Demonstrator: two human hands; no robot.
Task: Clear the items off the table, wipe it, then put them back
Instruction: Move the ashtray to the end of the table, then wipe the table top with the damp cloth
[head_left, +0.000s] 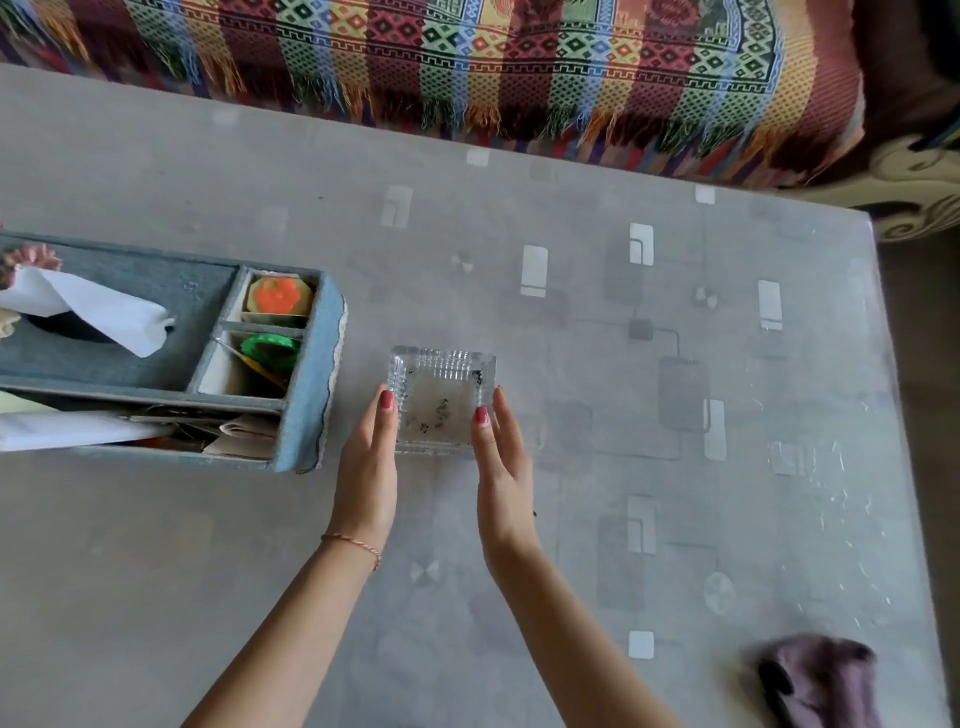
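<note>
Head view: the glass ashtray (441, 400) is seen resting on the table (571, 519), just right of the fabric organizer box (306, 374). The left hand (366, 467) and right hand (501, 467) are placed flat against its two sides, fingers straight and together; no lift is evident. A purple cloth (826, 680) lies near the table's right corner. Whether clearing is beginning or replacement is finishing cannot be determined; both items stand on the table.
</note>
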